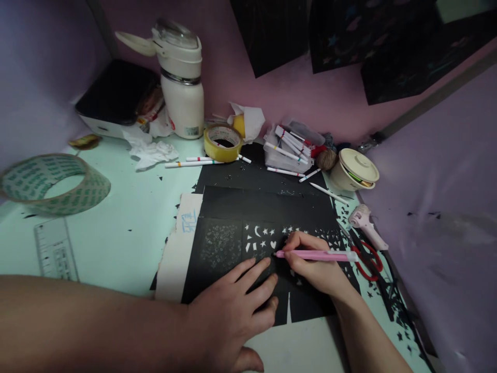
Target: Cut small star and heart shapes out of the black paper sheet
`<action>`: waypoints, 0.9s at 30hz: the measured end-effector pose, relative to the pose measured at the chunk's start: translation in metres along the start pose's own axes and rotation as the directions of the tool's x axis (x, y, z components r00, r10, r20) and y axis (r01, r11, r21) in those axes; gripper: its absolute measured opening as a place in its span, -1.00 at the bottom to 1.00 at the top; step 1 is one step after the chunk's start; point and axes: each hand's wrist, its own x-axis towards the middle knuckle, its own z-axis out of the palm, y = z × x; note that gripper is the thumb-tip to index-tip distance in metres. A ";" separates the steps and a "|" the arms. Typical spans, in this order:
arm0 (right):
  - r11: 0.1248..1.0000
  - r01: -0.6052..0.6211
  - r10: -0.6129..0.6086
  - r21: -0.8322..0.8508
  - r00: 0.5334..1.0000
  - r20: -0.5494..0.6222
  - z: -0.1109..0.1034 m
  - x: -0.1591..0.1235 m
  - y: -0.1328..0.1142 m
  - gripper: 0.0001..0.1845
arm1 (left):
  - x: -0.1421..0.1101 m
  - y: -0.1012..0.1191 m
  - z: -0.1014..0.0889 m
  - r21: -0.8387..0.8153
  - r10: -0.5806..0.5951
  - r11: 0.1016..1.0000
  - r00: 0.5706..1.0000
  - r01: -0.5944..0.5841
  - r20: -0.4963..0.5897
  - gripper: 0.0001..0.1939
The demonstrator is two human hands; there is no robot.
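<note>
My right hand point(310, 259) is closed around a pink pen point(318, 255), whose tip meets a sheet of black paper point(221, 204). White cut-out-like shapes point(263, 243), among them stars, a moon and a heart, show on the sheet just beyond the pen tip. To their left is a patch of small pale outlined marks point(221, 243). My left hand point(244, 300) lies flat on the paper with its fingers spread, close to the pen tip. A narrow slit point(289, 308) runs up from the paper's near edge.
Red-handled scissors point(370, 261) and a pale glue gun point(367, 225) lie at right among black scraps. Behind are white markers point(285, 172), a yellow tape roll point(222, 150), a lidded tub point(353, 171) and a white bottle point(183, 103). At left are a large tape roll point(97, 189) and a clear ruler point(56, 248).
</note>
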 end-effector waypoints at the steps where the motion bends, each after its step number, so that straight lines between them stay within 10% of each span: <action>1: 1.000 -0.004 0.004 -0.009 1.000 -0.001 0.000 0.000 0.000 -0.90 | 0.000 0.000 0.000 -0.003 -0.001 1.000 1.000 0.001 0.001 -0.31; 27: 0.954 0.222 -0.238 -0.199 0.969 -0.059 0.005 -0.011 0.016 -0.84 | 0.004 -0.001 -0.015 -0.223 -0.092 0.970 0.995 0.096 0.026 -0.25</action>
